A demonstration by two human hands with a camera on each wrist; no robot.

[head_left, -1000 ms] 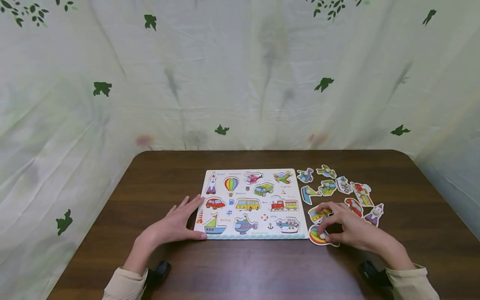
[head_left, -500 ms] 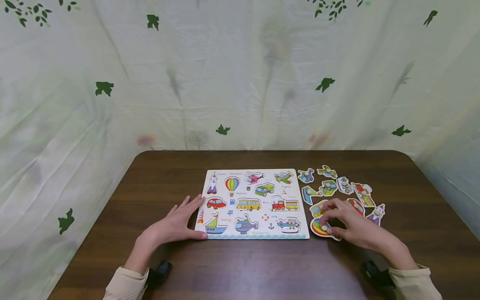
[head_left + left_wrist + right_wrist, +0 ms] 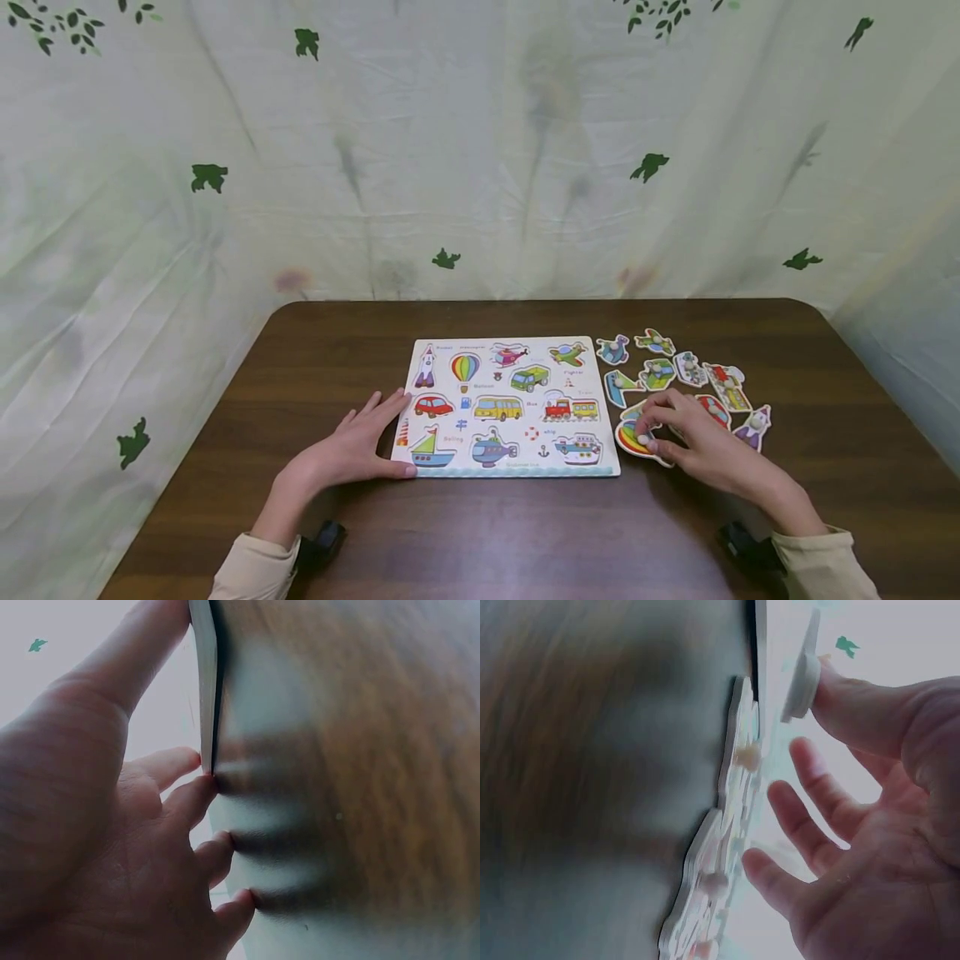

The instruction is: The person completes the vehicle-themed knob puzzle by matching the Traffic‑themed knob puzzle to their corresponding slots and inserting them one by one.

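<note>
My right hand [image 3: 697, 443] pinches the knob of a rainbow-striped hot-air balloon puzzle piece [image 3: 628, 437] beside the board's lower right corner. In the right wrist view that piece [image 3: 802, 686] is raised off the table, and the other fingers are spread. My left hand [image 3: 347, 447] rests along the left edge of the vehicle puzzle board [image 3: 437, 386], thumb at its lower corner. Left fingertips [image 3: 232, 840] touch the table by the board's edge [image 3: 208, 690]. A bus piece is mostly hidden behind the balloon piece and right hand.
Right of the board lie several knobbed pieces: a blue one [image 3: 612, 350], an airplane [image 3: 655, 342], a green truck [image 3: 657, 374], a sailboat [image 3: 621, 387], a train [image 3: 727, 387], a partly covered red car [image 3: 715, 410] and a rocket [image 3: 753, 427]. A leaf-patterned curtain [image 3: 495, 167] hangs behind the table.
The right hand has taken the balloon piece up and moved it away from me, then slightly left, over the bus piece. The left hand stays at the board.
</note>
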